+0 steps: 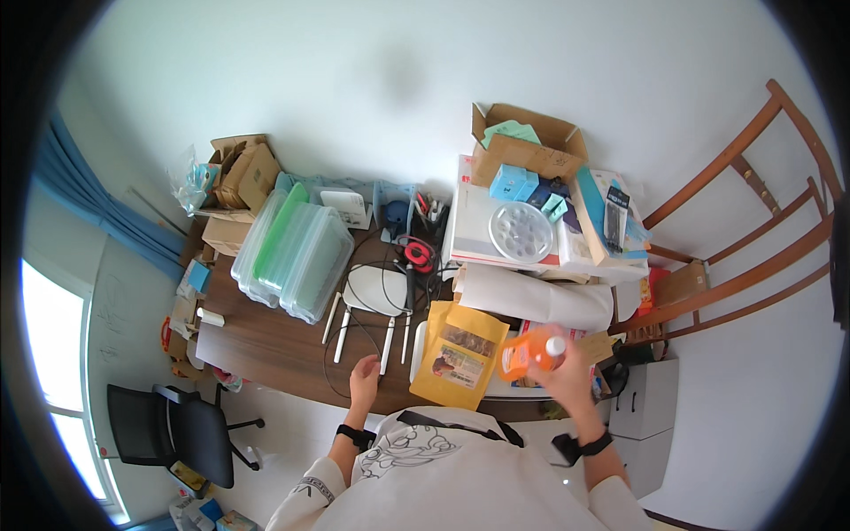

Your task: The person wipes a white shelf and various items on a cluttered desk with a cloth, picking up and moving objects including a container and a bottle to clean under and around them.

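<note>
My right hand (564, 375) grips an orange bottle (521, 357) with a white cap, held tilted over the right part of the desk. Left of the bottle lies a yellow pouch (491, 323) with a printed label. My left hand (364, 383) is at the desk's front edge with nothing seen in it, its fingers loosely bent, near a thin black cable (327, 372). Beyond that hand sits a white router (376, 290) with several white antennas pointing towards me. A rolled white sheet (531, 299) lies behind the pouch.
Clear plastic lidded boxes (312, 255) stand on the wooden desk (265, 342), left of the router. A black and red cable coil (418, 254) lies behind it. White boxes (475, 219) and an open carton (531, 156) are stacked at the back right, beside a wooden rack (730, 305).
</note>
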Available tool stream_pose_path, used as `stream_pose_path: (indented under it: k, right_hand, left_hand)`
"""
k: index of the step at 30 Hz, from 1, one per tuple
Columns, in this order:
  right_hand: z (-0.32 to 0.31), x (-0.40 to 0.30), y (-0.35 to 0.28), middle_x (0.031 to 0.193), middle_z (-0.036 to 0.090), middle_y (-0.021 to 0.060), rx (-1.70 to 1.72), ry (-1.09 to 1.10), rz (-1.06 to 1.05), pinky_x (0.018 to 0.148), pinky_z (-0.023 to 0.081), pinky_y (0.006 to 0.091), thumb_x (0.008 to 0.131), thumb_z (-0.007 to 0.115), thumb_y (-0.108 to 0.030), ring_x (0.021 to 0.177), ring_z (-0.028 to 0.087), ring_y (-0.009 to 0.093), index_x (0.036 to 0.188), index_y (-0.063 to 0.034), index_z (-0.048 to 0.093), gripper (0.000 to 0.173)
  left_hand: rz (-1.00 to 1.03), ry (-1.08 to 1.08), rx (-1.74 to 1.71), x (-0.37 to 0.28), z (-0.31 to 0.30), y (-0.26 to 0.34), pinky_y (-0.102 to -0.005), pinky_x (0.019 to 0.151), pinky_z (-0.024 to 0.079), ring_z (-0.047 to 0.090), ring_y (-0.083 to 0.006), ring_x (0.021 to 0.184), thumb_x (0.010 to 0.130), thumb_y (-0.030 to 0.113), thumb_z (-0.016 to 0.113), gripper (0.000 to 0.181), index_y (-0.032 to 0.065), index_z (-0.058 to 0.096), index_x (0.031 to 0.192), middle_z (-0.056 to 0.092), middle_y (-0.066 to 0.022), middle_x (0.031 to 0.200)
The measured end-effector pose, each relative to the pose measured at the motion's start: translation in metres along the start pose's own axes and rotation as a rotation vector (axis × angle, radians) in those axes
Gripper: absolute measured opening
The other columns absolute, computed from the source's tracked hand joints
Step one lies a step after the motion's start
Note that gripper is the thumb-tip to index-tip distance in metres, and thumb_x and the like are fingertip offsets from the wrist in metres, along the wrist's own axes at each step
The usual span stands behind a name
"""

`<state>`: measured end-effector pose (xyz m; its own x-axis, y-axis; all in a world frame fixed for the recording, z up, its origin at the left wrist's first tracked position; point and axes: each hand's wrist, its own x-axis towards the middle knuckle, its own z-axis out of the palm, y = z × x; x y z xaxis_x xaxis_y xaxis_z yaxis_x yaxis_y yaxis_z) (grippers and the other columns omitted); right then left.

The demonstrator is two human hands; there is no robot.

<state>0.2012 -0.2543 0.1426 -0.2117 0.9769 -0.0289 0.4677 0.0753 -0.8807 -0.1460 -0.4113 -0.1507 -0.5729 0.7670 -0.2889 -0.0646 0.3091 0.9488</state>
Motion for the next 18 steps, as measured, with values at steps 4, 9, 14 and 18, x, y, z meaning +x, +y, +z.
stream_pose_path:
  k: [4, 9, 14, 18]
  right_hand:
    - [-0.013, 0.077, -0.073, 0.117, 0.071, 0.0095, 0.001, -0.097, -0.137, 0.089, 0.057, 0.0313, 0.078, 0.084, -0.016, 0.099, 0.070, 0.014, 0.136, 0.0007, 0.056, 0.067]
    - [0.015, 0.196, -0.100, 0.109, 0.071, 0.0059, 0.155, -0.086, -0.168, 0.067, 0.060, 0.0272, 0.079, 0.084, -0.017, 0.089, 0.070, 0.011, 0.127, -0.0015, 0.061, 0.056]
    - [0.056, 0.253, -0.114, 0.101, 0.074, 0.0080, -0.007, 0.048, -0.160, 0.068, 0.060, 0.0286, 0.075, 0.085, -0.025, 0.087, 0.072, 0.013, 0.124, -0.0015, 0.063, 0.058]
    - [0.072, 0.277, -0.099, 0.102, 0.075, 0.0119, -0.192, 0.147, -0.192, 0.079, 0.058, 0.0340, 0.073, 0.085, -0.031, 0.092, 0.074, 0.022, 0.121, -0.0033, 0.065, 0.059]
  left_hand:
    - [-0.057, -0.061, -0.064, -0.002, 0.003, -0.015, -0.0251, 0.080, 0.052, 0.065, -0.0109, 0.090, 0.095, 0.012, 0.069, 0.031, 0.0006, 0.066, 0.124, 0.072, -0.0061, 0.102]
    - [-0.100, -0.077, -0.091, -0.014, 0.002, -0.019, -0.0284, 0.083, 0.053, 0.068, -0.0140, 0.092, 0.095, 0.013, 0.068, 0.028, -0.0002, 0.067, 0.120, 0.073, -0.0083, 0.100]
    - [-0.170, 0.061, -0.220, -0.021, -0.028, -0.045, -0.0279, 0.080, 0.054, 0.067, -0.0141, 0.090, 0.095, 0.010, 0.067, 0.026, -0.0007, 0.067, 0.119, 0.073, -0.0080, 0.100]
    - [-0.160, 0.119, -0.209, -0.031, -0.053, -0.052, -0.0249, 0.073, 0.051, 0.064, -0.0110, 0.083, 0.095, 0.012, 0.068, 0.028, 0.0012, 0.067, 0.121, 0.072, -0.0051, 0.099]
